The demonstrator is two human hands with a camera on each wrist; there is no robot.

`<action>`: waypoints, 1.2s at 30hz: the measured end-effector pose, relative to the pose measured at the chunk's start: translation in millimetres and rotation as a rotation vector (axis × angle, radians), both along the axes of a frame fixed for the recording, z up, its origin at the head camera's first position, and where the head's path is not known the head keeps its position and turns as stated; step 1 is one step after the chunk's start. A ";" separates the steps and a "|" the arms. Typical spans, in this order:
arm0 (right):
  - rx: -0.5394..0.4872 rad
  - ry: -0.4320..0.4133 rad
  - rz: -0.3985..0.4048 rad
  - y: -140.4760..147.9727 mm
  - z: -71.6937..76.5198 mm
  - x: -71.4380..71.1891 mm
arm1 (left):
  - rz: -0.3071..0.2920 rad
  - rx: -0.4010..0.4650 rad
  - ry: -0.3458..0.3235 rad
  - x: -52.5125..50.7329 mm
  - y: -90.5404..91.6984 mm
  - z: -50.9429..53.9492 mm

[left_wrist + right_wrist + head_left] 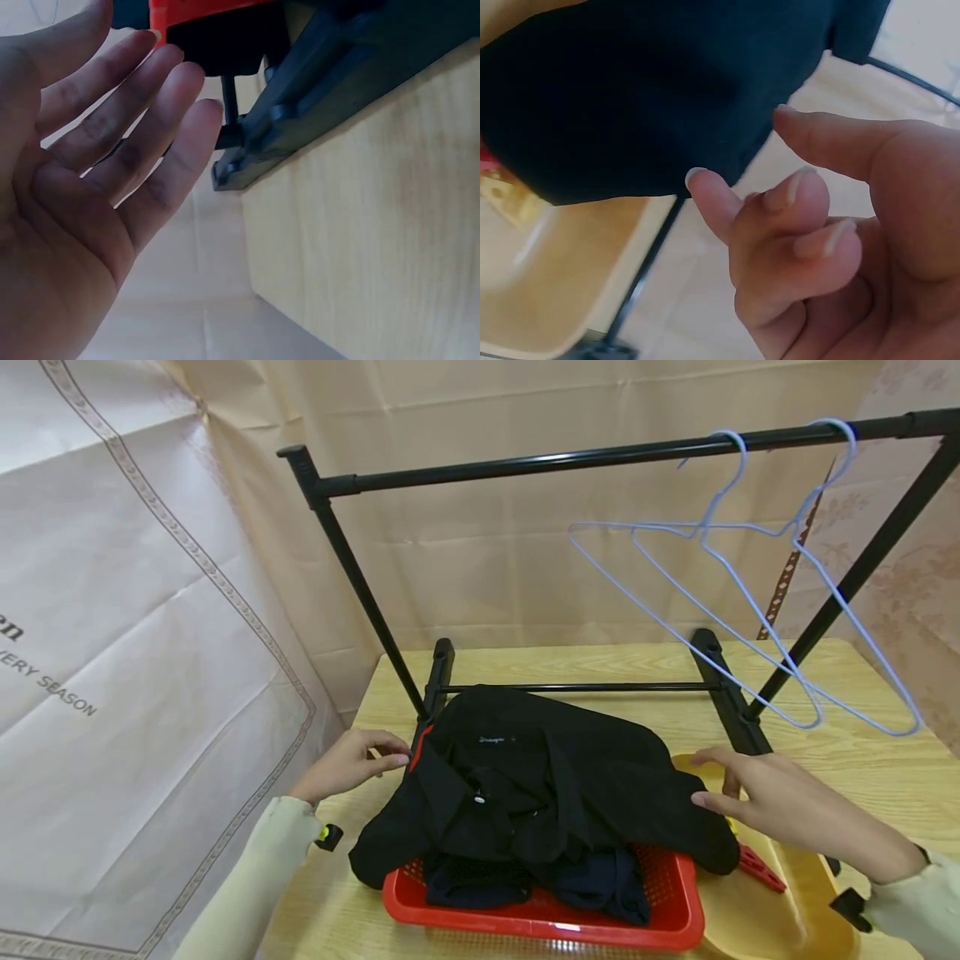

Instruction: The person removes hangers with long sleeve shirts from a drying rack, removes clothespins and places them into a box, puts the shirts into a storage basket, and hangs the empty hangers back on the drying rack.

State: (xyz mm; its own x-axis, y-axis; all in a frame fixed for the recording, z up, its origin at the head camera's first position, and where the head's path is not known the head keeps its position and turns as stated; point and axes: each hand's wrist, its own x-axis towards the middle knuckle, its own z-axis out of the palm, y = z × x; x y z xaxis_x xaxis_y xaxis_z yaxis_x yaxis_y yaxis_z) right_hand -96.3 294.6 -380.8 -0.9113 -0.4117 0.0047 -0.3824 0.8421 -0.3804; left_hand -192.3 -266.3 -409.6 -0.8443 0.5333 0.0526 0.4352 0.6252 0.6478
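A black garment point(622, 777) with a collar, a small white button and red trim point(422, 745) at its left edge lies spread over a red basket point(543, 931). My left hand point(360, 766) is beside the red trim. In the left wrist view, the fingers point(135, 124) are extended and loosely bent, nothing gripped; whether a fingertip touches the trim, I cannot tell. By the garment's right sleeve is my right hand point(780, 793), its thumb and index finger apart. The right wrist view shows fingertips at the edge of the dark cloth point(667, 97), not pinching it.
Dark folded clothes point(600, 881) lie in the basket under the garment. A black clothes rack point(525, 464) stands behind, with two blue hangers point(738, 581) on its bar at the right. A yellow tray point(806, 902) holding a red clothespin point(761, 868) stands right of the basket.
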 end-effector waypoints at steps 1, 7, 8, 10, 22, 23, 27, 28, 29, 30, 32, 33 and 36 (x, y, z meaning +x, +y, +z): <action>-0.008 -0.005 -0.005 1.3 -3.1 -1.6 | -0.013 0.000 -0.013 1.6 0.5 -1.9; -0.036 -0.075 -0.018 3.1 -19.8 -9.1 | -0.088 -0.012 -0.154 6.2 1.1 -11.2; -0.034 -0.085 -0.013 2.8 -21.9 -9.7 | -0.096 -0.016 -0.188 6.4 0.4 -12.3; -0.024 -0.097 -0.007 2.1 -24.5 -10.4 | -0.116 -0.019 -0.255 6.9 -2.0 -13.7; -0.183 -0.246 0.003 -0.2 -29.5 -14.4 | -0.268 -0.048 -0.431 10.9 -8.7 -13.2; -0.186 -0.234 0.002 -1.4 -31.2 -14.8 | -0.273 -0.047 -0.426 11.2 -7.9 -13.3; -0.216 -0.211 -0.002 -5.2 -37.8 -17.2 | -0.269 -0.041 -0.412 10.8 -5.5 -14.1; -0.238 -0.215 -0.001 -5.3 -39.4 -18.3 | -0.262 -0.040 -0.409 10.4 -5.7 -14.8; -0.261 -0.211 0.004 -5.1 -40.6 -19.3 | -0.255 -0.039 -0.408 10.0 -5.7 -15.1; -0.291 -0.228 -0.001 -4.6 -41.4 -20.4 | -0.246 -0.038 -0.408 9.3 -6.1 -15.4; -0.353 -0.263 -0.019 -3.0 -42.8 -22.6 | -0.226 -0.034 -0.409 7.8 -7.6 -15.8; -0.378 -0.285 -0.029 -1.9 -43.4 -23.5 | -0.217 -0.030 -0.403 7.4 -8.4 -15.1; -0.435 -0.355 -0.065 0.2 -43.6 -25.0 | -0.179 -0.018 -0.355 6.2 -9.8 -9.9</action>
